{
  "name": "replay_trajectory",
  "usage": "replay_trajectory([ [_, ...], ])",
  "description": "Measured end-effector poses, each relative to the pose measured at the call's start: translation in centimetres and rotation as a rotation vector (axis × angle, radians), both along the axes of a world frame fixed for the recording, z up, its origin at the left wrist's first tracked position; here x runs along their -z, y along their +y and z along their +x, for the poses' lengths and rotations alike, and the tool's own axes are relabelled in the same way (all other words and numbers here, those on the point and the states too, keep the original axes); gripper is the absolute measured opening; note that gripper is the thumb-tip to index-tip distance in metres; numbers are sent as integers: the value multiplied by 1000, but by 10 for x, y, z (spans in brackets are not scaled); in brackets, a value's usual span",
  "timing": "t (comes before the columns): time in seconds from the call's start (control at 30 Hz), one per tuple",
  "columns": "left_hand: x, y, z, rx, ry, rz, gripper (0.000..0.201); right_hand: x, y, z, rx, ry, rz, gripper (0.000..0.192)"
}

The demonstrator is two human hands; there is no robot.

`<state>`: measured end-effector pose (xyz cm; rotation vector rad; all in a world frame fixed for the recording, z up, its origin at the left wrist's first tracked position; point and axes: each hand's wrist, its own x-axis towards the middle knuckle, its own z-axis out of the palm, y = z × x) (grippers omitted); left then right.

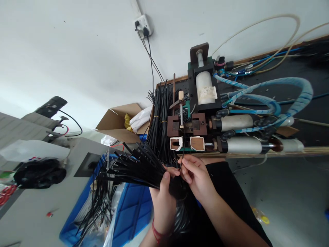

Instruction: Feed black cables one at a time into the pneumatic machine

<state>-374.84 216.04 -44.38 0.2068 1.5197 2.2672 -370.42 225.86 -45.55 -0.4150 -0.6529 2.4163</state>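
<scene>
A thick bundle of black cables point(138, 166) is gripped in my left hand point(164, 195), its loose ends fanning out to the left. Close beside it, my right hand point(194, 173) pinches a single thin black cable point(183, 151) between thumb and fingers. That cable runs up toward the clamp point(187, 125) of a bench machine, just above my hands. Two white-edged brown pads point(197, 143) face each other at the machine's front edge. The lower part of the bundle hangs down over my lap and is partly hidden by my hands.
More black cables point(160, 127) lie tied on the bench, left of the machine. Metal cylinders point(244, 144) with blue air hoses point(305, 92) extend right. A blue crate point(136, 209) holding cables stands lower left, with a cardboard box point(118, 128) behind it.
</scene>
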Motion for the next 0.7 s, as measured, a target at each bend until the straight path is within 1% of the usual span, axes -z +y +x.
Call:
replay_trajectory([
  [0.23, -3, 1, 0, 6, 28, -21, 22, -1, 1, 0, -13, -15, 8, 23],
  [0.5, 0, 1, -3, 25, 20, -7, 21, 0, 1, -1, -11, -31, 8, 23],
  [0.7, -2, 2, 0, 13, 21, 0, 21, 0, -1, -1, -5, -62, 31, 25],
])
